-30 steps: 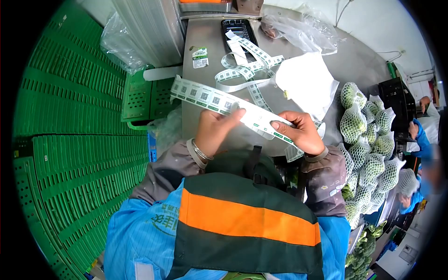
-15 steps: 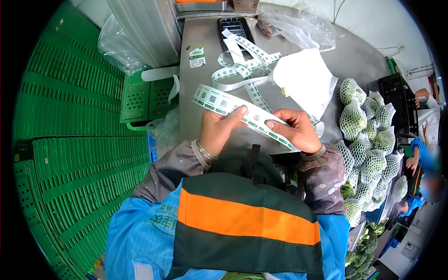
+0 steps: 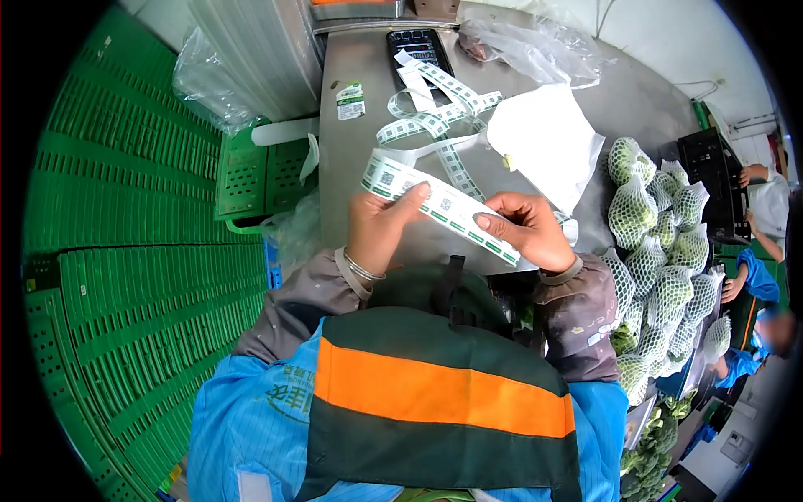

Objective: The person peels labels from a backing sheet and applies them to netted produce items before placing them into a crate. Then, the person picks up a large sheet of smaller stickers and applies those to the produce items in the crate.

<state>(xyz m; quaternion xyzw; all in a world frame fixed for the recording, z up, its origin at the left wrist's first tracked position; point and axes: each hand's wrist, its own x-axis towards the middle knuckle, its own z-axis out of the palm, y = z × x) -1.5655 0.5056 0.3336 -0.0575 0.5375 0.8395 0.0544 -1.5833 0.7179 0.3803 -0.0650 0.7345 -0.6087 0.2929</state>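
Note:
A long strip of white and green printed labels (image 3: 447, 207) is stretched between my two hands above the metal table. My left hand (image 3: 381, 222) pinches it with the thumb on the printed face, and the strip's left part curls up beyond the thumb. My right hand (image 3: 525, 230) is closed on the strip's right part, thumb on top and fingers behind. More of the strip lies in loops on the table beyond my hands, partly over a black tray (image 3: 421, 52). A white sheet (image 3: 544, 142) lies on the table just past my right hand.
Several net-wrapped green vegetables (image 3: 648, 268) are piled on the right, with broccoli (image 3: 657, 443) below. Green crates (image 3: 159, 309) are stacked on the left. A plastic bag (image 3: 544, 50) lies at the back. People in blue sleeves (image 3: 757, 276) are at far right, beside a black crate (image 3: 711, 180).
My left hand has shifted slightly left and up along the label strip, and the strip's curled left end has moved a little to the right. My right hand keeps nearly the same place.

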